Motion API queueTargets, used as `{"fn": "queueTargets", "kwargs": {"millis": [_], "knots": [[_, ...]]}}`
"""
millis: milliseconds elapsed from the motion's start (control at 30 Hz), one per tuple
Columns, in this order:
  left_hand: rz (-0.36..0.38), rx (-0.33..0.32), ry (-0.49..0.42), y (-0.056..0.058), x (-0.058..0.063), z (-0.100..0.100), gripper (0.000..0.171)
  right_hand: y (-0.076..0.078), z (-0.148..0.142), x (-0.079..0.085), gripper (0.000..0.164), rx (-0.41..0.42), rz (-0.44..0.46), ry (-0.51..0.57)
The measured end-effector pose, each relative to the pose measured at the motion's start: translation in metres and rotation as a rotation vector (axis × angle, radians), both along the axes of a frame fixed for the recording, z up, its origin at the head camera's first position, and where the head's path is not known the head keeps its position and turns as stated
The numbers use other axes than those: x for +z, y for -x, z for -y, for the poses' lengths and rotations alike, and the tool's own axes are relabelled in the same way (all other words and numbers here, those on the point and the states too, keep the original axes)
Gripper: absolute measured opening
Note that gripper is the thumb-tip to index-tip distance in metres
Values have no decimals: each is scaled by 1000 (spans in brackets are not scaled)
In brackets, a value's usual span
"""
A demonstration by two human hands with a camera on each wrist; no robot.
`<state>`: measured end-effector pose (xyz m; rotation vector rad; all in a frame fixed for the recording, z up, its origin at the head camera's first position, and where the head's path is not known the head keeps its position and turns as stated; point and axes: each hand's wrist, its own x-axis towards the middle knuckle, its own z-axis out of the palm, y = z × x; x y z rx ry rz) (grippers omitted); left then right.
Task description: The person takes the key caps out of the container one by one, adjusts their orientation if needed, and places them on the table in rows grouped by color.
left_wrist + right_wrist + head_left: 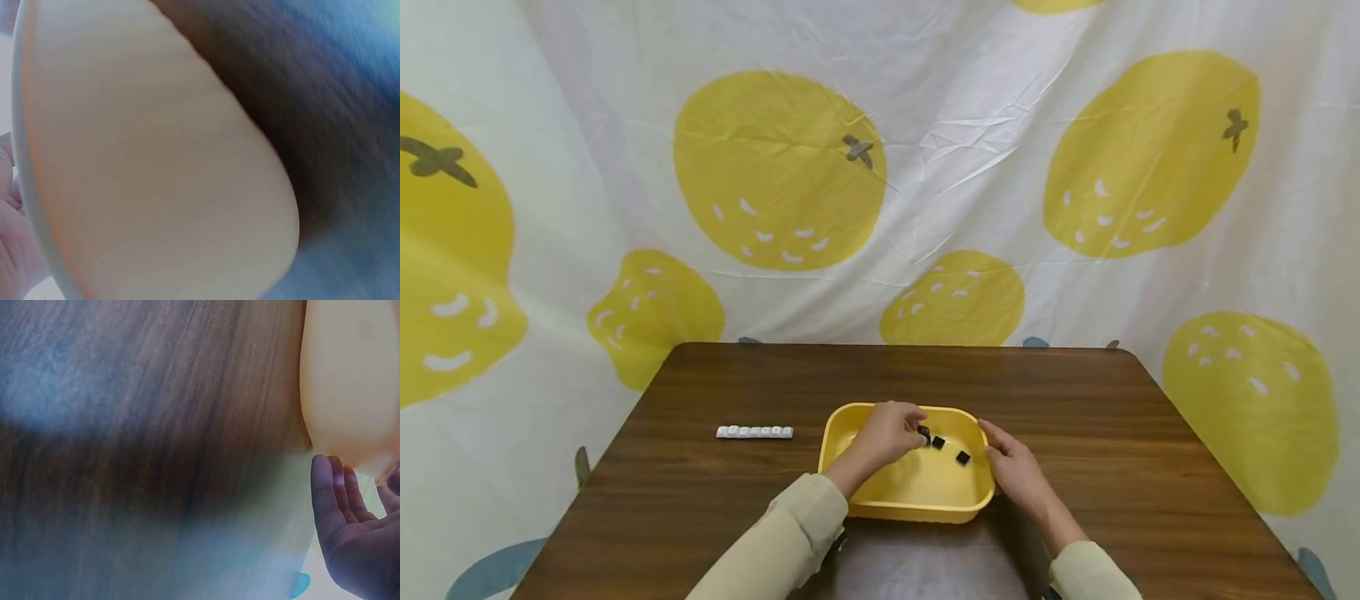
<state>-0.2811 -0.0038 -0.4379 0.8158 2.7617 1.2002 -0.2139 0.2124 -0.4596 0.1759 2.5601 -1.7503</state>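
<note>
A yellow plastic tray (917,508) with raised walls stands on the table. Over its inside is my left hand (883,433), thumb and fingertips pinching a small black keycap (924,432). Two more black keycaps, one near the fingertips (938,443) and one farther right (962,457), lie on the tray floor. My right hand (1018,467) holds the tray's right side, thumb at the rim and fingers against the outer wall, as the right wrist view also shows. The left wrist view has mostly the tray's outer wall (156,156), with part of the left hand (15,250) at its edge.
A straight row of several white keycaps (755,432) sits on the dark wooden table (700,517), left of the tray. Behind the table hangs a white cloth (955,167) printed with yellow lemons.
</note>
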Motion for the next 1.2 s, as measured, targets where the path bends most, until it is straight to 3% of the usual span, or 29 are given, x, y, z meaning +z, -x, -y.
{"fn": "queueTargets", "kwargs": {"millis": [67,233,533,867,1067,1200], "knots": [[-7,4,-8,1,4,7,28,0,-1,0,47,7,4,-8],[-10,38,-46,4,11,30,16,0,-3,1,47,5,5,-2],[6,163,-106,11,11,94,16,3,-5,1,47,16,-10,17],[-3,241,-24,3,-11,181,18,2,-3,1,48,11,8,15],[39,208,-26,-5,-30,202,18,0,-2,2,48,10,11,36],[50,132,-29,-8,-38,204,18,1,-1,3,49,9,11,28]]}}
